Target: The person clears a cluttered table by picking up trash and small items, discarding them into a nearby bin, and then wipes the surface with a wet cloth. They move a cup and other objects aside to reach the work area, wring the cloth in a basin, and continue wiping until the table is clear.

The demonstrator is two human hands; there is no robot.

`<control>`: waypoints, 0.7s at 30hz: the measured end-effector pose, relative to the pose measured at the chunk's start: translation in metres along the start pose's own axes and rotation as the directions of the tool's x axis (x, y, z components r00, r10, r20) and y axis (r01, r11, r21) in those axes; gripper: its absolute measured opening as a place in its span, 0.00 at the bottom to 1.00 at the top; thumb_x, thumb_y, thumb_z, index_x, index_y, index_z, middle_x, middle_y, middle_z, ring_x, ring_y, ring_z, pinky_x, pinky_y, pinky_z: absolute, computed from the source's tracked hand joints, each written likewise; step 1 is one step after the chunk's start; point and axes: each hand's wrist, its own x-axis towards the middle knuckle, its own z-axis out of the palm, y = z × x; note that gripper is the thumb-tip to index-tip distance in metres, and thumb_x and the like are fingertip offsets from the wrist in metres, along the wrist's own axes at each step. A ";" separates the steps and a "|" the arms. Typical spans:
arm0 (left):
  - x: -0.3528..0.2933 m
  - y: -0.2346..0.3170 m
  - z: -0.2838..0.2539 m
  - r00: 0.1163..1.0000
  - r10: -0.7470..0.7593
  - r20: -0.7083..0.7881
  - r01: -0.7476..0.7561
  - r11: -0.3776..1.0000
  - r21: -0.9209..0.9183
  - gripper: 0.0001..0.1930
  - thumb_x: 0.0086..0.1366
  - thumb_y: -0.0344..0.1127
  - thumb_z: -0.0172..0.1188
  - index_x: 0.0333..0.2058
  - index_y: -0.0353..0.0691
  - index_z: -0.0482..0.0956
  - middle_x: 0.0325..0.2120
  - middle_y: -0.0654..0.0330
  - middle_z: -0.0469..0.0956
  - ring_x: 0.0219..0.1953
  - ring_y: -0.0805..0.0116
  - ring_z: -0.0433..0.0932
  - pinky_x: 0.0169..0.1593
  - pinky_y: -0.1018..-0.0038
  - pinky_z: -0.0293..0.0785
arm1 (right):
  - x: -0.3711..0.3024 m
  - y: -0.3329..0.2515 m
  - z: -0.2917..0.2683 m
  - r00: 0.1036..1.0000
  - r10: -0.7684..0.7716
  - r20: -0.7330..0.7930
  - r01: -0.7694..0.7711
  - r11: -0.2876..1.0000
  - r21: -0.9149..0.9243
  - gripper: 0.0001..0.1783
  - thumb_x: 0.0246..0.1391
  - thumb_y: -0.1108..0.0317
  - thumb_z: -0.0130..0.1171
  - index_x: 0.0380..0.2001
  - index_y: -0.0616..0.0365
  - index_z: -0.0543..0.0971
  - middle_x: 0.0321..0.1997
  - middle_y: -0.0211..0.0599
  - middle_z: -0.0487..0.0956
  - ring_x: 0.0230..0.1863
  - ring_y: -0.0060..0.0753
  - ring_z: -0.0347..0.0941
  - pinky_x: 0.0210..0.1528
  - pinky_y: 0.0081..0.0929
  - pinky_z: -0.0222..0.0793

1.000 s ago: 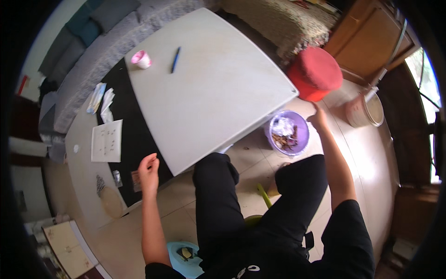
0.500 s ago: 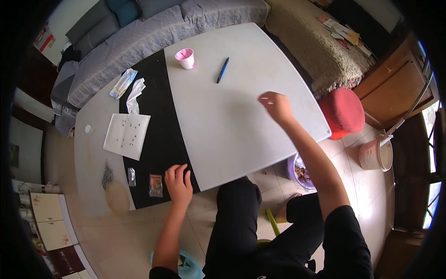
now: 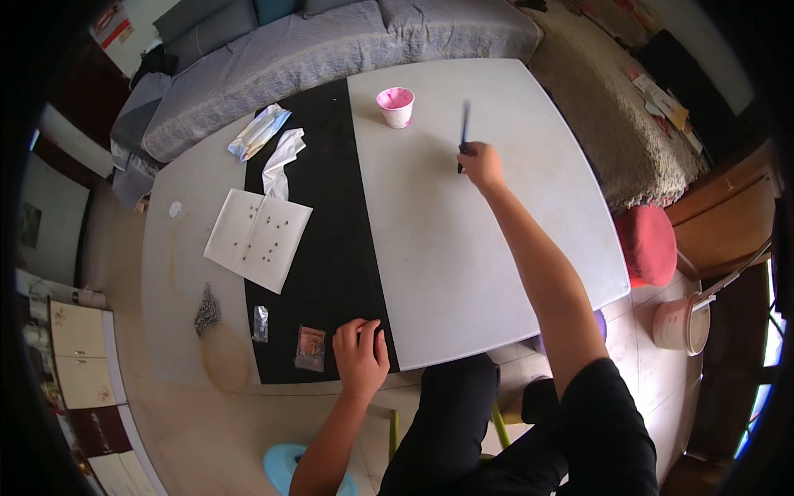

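A blue pen (image 3: 465,124), its upper end blurred, stands nearly upright in the closed fingers of my right hand (image 3: 482,165) over the grey right part of the table. My left hand (image 3: 361,360) rests at the near edge of the black strip, fingers a little bent and apart, with nothing seen in it. Just left of it lies a small clear packet with reddish contents (image 3: 310,347). Beyond my right hand, to the left, a white paper cup (image 3: 395,107) with a pink-stained inside stands on the table.
On the left, a white sheet (image 3: 223,240) bears several small dark bits. Around it are a tissue pack (image 3: 263,131), a crumpled tissue (image 3: 283,165), a small silvery packet (image 3: 260,324) and a metal chain (image 3: 207,310). Beyond the right edge stands a red stool (image 3: 649,245).
My right hand has closed on the pen and lifted it off the tabletop. My left hand stays at the near edge by the small packet. The view has shifted.
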 end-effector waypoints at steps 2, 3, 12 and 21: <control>-0.001 0.000 -0.003 1.000 -0.014 -0.001 0.014 1.000 0.007 0.10 0.53 0.29 0.55 0.35 0.39 0.72 0.33 0.57 0.67 0.35 0.59 0.66 0.39 0.66 0.62 | -0.043 -0.002 0.000 0.899 -0.394 -0.192 0.399 0.917 -0.012 0.10 0.40 0.74 0.55 0.31 0.60 0.77 0.30 0.41 0.73 0.26 0.33 0.70 0.30 0.28 0.66; -0.002 0.001 -0.005 1.000 -0.018 -0.001 0.018 1.000 0.010 0.10 0.53 0.29 0.55 0.35 0.39 0.72 0.33 0.57 0.67 0.35 0.59 0.66 0.39 0.66 0.62 | -0.067 -0.008 -0.002 0.900 -0.406 -0.159 0.426 0.896 0.125 0.10 0.43 0.78 0.53 0.32 0.61 0.77 0.28 0.39 0.71 0.24 0.30 0.69 0.30 0.26 0.66; 0.001 0.014 -0.011 0.996 -0.074 -0.057 0.053 0.948 -0.314 0.11 0.53 0.25 0.54 0.37 0.39 0.72 0.33 0.56 0.69 0.36 0.59 0.69 0.38 0.68 0.65 | -0.237 -0.093 -0.053 0.869 -0.494 0.038 0.483 0.861 0.160 0.09 0.41 0.81 0.57 0.31 0.63 0.76 0.29 0.36 0.71 0.27 0.26 0.69 0.31 0.21 0.66; 0.013 0.099 -0.064 0.972 -0.184 -0.146 -0.001 0.619 -0.786 0.22 0.50 0.20 0.58 0.46 0.32 0.67 0.33 0.55 0.74 0.33 0.69 0.75 0.39 0.77 0.71 | -0.302 -0.118 -0.050 0.885 -0.432 0.175 0.369 0.879 0.302 0.09 0.40 0.76 0.63 0.26 0.68 0.75 0.27 0.35 0.74 0.28 0.23 0.74 0.31 0.18 0.70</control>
